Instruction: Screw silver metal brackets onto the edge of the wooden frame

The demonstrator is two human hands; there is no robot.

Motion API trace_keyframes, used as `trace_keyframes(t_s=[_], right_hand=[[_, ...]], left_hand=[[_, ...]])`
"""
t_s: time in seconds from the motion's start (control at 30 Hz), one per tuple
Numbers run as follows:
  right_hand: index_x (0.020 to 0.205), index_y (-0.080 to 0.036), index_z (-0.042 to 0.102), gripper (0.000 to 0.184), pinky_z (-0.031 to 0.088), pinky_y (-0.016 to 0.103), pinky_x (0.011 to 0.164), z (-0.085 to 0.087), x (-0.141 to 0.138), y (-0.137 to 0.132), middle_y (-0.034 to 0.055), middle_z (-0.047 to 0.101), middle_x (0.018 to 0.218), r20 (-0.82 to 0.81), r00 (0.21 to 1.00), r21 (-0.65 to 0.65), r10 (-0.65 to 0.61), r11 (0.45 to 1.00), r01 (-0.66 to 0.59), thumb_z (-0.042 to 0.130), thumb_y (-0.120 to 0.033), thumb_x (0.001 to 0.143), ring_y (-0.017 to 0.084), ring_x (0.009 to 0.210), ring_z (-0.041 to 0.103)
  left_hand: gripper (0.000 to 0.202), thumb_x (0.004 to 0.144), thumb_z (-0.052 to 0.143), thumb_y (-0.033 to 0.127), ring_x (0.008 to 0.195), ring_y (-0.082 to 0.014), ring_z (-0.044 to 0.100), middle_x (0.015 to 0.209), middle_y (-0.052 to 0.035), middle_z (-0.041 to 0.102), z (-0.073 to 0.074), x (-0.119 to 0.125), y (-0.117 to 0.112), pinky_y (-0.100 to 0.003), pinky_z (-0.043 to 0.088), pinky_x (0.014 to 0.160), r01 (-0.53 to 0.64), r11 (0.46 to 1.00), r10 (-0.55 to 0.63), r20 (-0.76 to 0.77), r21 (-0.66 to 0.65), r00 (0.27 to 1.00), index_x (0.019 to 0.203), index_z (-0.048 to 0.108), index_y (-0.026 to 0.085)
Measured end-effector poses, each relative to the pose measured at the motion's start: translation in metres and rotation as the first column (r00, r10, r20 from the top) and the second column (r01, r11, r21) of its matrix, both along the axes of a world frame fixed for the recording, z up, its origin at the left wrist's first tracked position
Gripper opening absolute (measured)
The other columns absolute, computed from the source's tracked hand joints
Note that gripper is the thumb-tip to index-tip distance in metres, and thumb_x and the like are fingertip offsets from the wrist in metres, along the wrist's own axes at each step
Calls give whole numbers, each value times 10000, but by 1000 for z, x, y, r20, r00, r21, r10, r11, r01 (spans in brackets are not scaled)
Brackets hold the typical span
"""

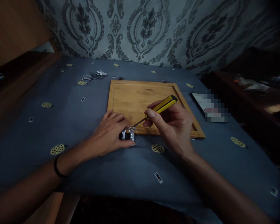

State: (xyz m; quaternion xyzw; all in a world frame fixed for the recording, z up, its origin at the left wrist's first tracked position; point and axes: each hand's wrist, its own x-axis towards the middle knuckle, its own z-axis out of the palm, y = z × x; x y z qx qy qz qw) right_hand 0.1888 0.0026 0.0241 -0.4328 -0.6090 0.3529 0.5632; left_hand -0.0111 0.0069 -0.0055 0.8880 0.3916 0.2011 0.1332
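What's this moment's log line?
left hand: holds metal fitting at edge of board | right hand: holds yellow screwdriver, tip at fitting

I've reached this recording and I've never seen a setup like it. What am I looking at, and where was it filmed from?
There's no robot: these are a person's bare hands, in one picture from a camera worn on the head, looking forward and down. The left hand steadies a shiny metal fitting at the near edge of a framed wooden panel. The right hand holds a yellow-and-black screwdriver, its tip at the fitting. The panel lies on a blue patterned cloth. Farther back, left of the panel, are loose metal pieces.
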Motion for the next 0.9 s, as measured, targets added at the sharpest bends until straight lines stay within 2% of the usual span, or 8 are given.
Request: trace_keyframes(t_s=[0.27, 0.4, 0.67, 0.73, 0.8, 0.9], right_hand=[[837, -254, 684, 269, 591, 285, 537, 0, -2, -2, -40, 660, 721, 4, 999, -3, 38, 999, -38, 879, -427, 771, 124, 515, 639], [812, -261, 686, 254, 591, 289, 540, 3, -2, -5, -29, 669, 777, 20, 998, 0, 51, 999, -51, 884, -415, 767, 125, 534, 641], [902, -217, 715, 321, 604, 272, 605, 13, 11, 0, 4, 719, 810, 95, 953, -68, 287, 957, -282, 830, -503, 814, 142, 620, 716], [847, -209, 696, 325, 572, 256, 549, 9, 10, 1, -15, 693, 728, 122, 960, -35, 254, 967, -251, 840, -497, 804, 133, 563, 687], [773, -208, 648, 340, 520, 234, 484, 3, 6, 1, -42, 641, 635, 129, 981, 25, 147, 988, -151, 853, -478, 795, 115, 496, 636], [748, -218, 597, 362, 484, 222, 444, -4, -1, 0, -59, 603, 604, 72, 997, 106, -10, 994, 3, 835, -483, 814, 99, 466, 595]], left_hand=[[412, 773, 857, 511, 1015, -266, 580, 1005, -39, 643, 1, 0, 0, -461, 425, 1029, 3, 1000, -3, 1, -14, 1000, 939, 648, 198], [410, 779, 854, 510, 1041, -275, 582, 1013, -45, 641, 2, 0, 0, -467, 420, 1037, -1, 1000, 1, -9, -20, 1000, 955, 654, 198], [409, 800, 840, 514, 1067, -275, 576, 1035, -46, 640, -1, -1, 0, -467, 408, 1048, 13, 1000, -13, 2, -9, 1000, 986, 657, 199], [404, 798, 842, 511, 1063, -273, 575, 1034, -43, 644, -2, -1, 0, -461, 411, 1039, 16, 1000, -16, 4, -3, 1000, 973, 655, 198], [403, 791, 851, 501, 1050, -271, 576, 1021, -40, 644, -2, -1, 0, -456, 414, 1027, 16, 1000, -16, 8, 1, 1000, 959, 654, 192], [408, 789, 852, 504, 1031, -267, 574, 1013, -38, 643, -3, -1, 0, -457, 414, 1024, 10, 1000, -10, 17, 2, 1000, 954, 652, 189]])
